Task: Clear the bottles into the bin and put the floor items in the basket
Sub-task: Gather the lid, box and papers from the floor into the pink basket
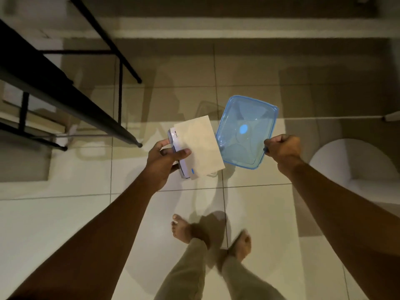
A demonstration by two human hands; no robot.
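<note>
Arms both stretched forward and down over tiled floor [259, 202]. Left hand [164, 161] clamps thumb and fingers on white box [184, 156] with beige card [201, 148], long axis running away, tilted right. Right hand [281, 148] fisted on blue container [244, 131] rim, its open side facing camera.

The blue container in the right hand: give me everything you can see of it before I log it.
The blue container is a shallow rectangular tub of clear, blue-tinted plastic with rounded corners and a darker blue rim. It looks empty; floor tiles show through its moulded base, and a bright blue spot glows near the middle. It is held off the floor, tilted, its open side facing the camera. The right hand pinches its rim at one corner. Its left edge meets or overlaps the beige card; contact is unclear.
</note>
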